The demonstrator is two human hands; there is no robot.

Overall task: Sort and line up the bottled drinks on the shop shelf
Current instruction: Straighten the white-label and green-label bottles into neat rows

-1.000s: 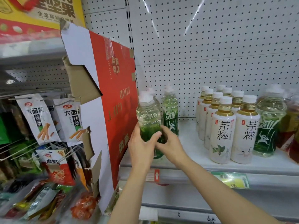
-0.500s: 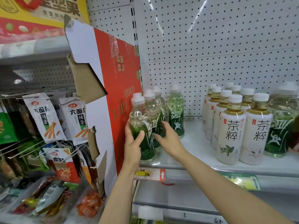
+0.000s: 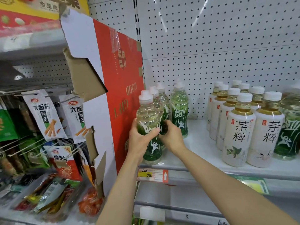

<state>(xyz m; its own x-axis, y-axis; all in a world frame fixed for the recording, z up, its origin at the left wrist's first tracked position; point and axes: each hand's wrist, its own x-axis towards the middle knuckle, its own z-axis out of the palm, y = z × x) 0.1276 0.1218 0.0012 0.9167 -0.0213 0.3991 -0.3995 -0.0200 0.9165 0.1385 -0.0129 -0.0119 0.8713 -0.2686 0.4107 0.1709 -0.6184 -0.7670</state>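
A clear bottle with a green label (image 3: pixel 148 120) stands at the front left of the white shelf (image 3: pixel 199 148), beside the red cardboard divider. My left hand (image 3: pixel 140 140) grips it from the left. My right hand (image 3: pixel 170 137) holds its right side, fingers curled round toward the bottle behind. Two more green-label bottles (image 3: pixel 160 101) stand in a row behind it, and another green-label bottle (image 3: pixel 179 109) stands to the right. White-label tea bottles (image 3: pixel 238 133) form two rows further right.
A red and white cardboard divider (image 3: pixel 116 98) closes the shelf's left end. Snack packets (image 3: pixel 43 114) hang on hooks to the left. A pegboard wall (image 3: pixel 211 46) backs the shelf. Another green-label bottle (image 3: pixel 290 132) stands at far right. A price tag (image 3: pixel 152 175) sits on the shelf edge.
Both hands have slid the front green-label bottle to the left, up against the cardboard divider, in line with the bottles behind it. The camera has moved closer.
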